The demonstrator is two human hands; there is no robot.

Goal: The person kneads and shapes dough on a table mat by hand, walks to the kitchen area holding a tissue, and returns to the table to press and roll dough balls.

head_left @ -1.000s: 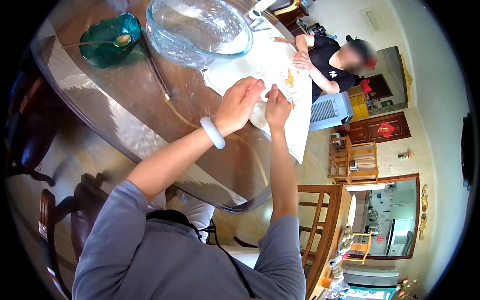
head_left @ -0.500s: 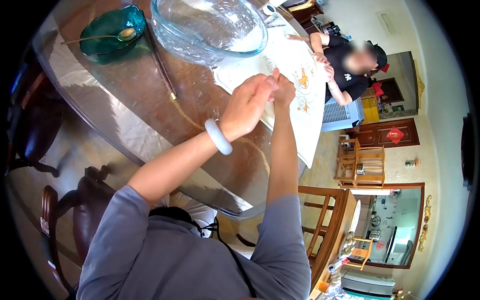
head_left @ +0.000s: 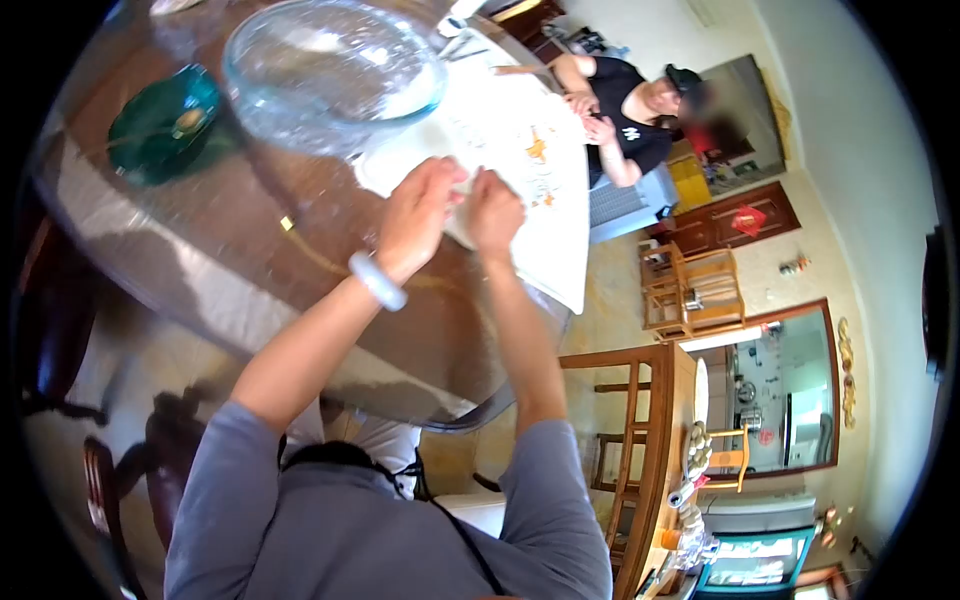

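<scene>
My left hand (head_left: 415,215), with a pale bangle (head_left: 377,281) at its wrist, is raised over the near edge of a white mat (head_left: 562,235) with orange prints. Its fingers are curled together. Close beside it on the right, my right hand (head_left: 495,212) is closed too, a small gap between the two. Anything held between the fingertips is too small and blurred to make out. Beyond my left hand stands a large glass bowl (head_left: 330,80) with whitish smears. A green bowl (head_left: 150,145) with a spoon (head_left: 188,121) lies farther left.
Dark chopsticks with gold ends (head_left: 287,223) rest on the glossy table (head_left: 235,275). Across the table a person in black (head_left: 630,125) has their hands together near the mat's far side. A wooden table (head_left: 668,430) stands at the right, dark chairs at the lower left.
The view has shifted, so the table items appear farther left. My hands, pressed together half a second ago, are now slightly apart.
</scene>
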